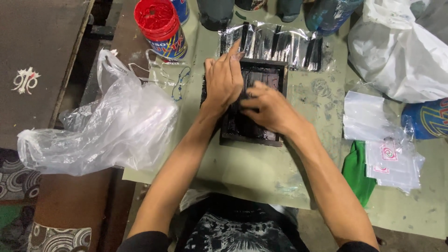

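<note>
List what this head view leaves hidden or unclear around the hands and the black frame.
- Middle of the black frame: covered by the left hand and right hand.
- Right hand's fingertips: blurred, so its grip is unclear.
- Red paint can: top cut off by the picture edge.
- Blue container: cut off at the right edge.

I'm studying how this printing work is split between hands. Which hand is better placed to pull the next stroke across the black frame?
Probably the right hand: it lies curled over the middle of the black screen frame. The left hand lies flat on the frame's far left corner, apparently steadying it.
</note>
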